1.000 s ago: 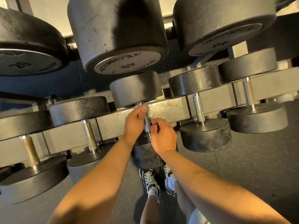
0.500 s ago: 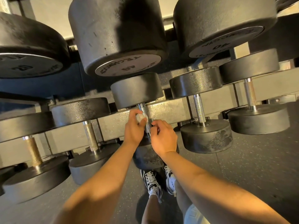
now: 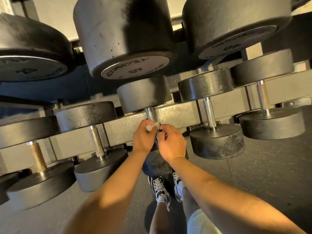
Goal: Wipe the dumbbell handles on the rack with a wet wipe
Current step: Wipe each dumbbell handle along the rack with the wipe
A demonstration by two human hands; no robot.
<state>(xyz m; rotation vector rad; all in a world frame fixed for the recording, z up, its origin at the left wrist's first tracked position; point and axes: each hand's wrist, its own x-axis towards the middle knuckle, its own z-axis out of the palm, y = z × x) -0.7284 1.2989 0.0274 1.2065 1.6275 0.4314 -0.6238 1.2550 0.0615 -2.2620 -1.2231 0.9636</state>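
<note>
While both hands are up at the middle dumbbell (image 3: 144, 94) on the lower tier, the wet wipe (image 3: 152, 127) is a little white wad right at the top of the left hand (image 3: 144, 138), pinched between its thumb and fingertips. It's pressed up against the knurled handle (image 3: 150, 114), which pokes out just above both sets of knuckles and runs down between the two hands.

The right hand (image 3: 172, 144) is on the other side of the bar, just beside the left one, with its fingers curled in tight. Its fingertips are basically touching the edge of the wipe, but honestly I can't tell if it's pinching the wipe's other end or hanging on to the bar itself.

The grey rack rail (image 3: 179, 118) runs across right behind the hands. The dumbbell's lower head (image 3: 157, 164) sits below the wrists, mostly hidden by them. Off to the side of the right hand is the next dumbbell's handle (image 3: 209, 114), bare. Another bare one (image 3: 97, 141) is off to the left hand's side. The big 40 dumbbell (image 3: 128, 39) hangs over everything, well above the hands, and the person's sneakers (image 3: 160, 188) show down between the forearms.
</note>
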